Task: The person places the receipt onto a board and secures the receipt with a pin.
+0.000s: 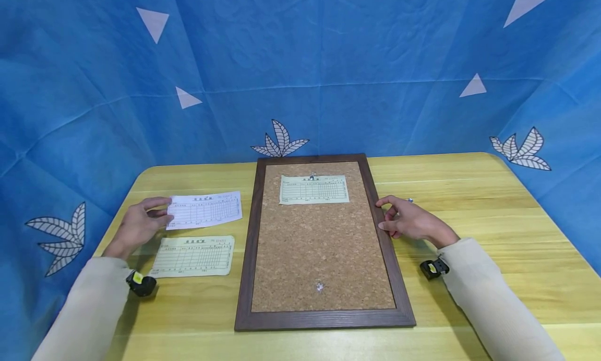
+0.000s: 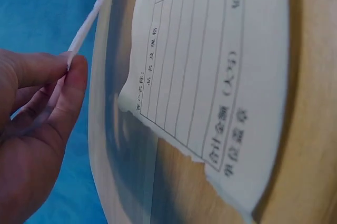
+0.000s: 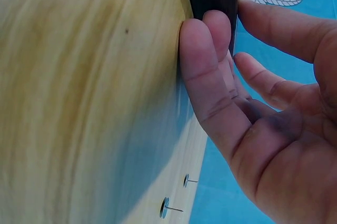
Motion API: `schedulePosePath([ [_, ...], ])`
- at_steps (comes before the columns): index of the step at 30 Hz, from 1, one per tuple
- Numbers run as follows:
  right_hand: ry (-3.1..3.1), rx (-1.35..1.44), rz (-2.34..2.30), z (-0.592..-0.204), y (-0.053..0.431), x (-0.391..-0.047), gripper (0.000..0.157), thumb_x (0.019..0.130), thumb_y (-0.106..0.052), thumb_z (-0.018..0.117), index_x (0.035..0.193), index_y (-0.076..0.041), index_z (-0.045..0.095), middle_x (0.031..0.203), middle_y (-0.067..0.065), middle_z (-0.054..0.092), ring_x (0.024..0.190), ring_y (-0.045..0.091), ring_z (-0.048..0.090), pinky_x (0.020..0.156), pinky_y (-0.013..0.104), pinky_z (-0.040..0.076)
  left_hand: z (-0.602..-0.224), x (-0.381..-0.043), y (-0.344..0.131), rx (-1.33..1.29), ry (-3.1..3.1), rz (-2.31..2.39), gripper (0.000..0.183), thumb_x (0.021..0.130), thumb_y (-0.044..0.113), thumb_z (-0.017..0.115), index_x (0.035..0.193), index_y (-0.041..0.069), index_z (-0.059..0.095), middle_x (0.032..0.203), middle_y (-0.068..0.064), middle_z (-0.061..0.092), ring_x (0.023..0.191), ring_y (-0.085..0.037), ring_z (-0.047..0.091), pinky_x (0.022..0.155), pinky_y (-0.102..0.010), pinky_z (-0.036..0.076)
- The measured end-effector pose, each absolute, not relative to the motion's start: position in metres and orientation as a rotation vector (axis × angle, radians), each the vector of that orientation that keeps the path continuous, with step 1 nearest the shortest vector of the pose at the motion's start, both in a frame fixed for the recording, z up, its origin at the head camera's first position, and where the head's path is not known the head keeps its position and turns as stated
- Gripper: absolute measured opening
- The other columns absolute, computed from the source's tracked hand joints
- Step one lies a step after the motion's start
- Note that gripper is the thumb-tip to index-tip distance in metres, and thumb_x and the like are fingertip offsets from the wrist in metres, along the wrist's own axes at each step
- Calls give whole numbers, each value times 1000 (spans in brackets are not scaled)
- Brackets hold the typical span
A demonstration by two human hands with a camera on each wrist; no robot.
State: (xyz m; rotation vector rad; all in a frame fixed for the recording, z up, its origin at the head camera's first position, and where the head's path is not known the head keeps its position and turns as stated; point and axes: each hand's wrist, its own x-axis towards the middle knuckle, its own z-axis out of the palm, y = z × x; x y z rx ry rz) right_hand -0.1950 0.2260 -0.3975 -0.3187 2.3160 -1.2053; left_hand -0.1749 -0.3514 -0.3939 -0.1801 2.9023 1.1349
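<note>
My left hand (image 1: 141,223) pinches the left edge of a white receipt slip (image 1: 211,211) between thumb and fingers; in the left wrist view the slip's edge (image 2: 87,26) is raised off the table. A pale green receipt slip (image 1: 193,256) lies just nearer on the table. My right hand (image 1: 410,219) touches the right side of the dark wooden frame of a corkboard (image 1: 324,246), its fingertips (image 3: 197,45) against the edge. Another green slip (image 1: 314,190) lies on the board's upper part, with a thumbtack (image 1: 312,178) at its top edge.
A silvery tack (image 1: 320,287) is on the lower cork. Two loose thumbtacks, a nearer one (image 3: 165,207) and a farther one (image 3: 186,180), lie on the wooden table right of the board, pins showing. Blue cloth (image 1: 319,63) hangs behind and beside the table.
</note>
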Motion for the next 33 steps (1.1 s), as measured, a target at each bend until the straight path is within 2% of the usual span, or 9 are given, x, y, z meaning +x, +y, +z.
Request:
schedulePosePath([
  [16, 2332, -317, -1190, -397, 226, -195, 53, 99, -3, 60, 144, 7, 34, 92, 13, 49, 71, 23, 55, 62, 36, 52, -389, -164, -356, -156, 2813, 1320, 51, 101, 13, 60, 146, -7, 44, 149, -32, 37, 129, -51, 46, 72, -7, 48],
  [33, 2317, -310, -1202, -395, 225, -195, 53, 99, -2, 60, 144, 7, 34, 93, 14, 49, 73, 23, 54, 64, 37, 52, -386, -161, -353, -167, 2762, 1418, 56, 101, 22, 63, 148, 0, 45, 152, -26, 37, 131, -42, 47, 78, -10, 49],
])
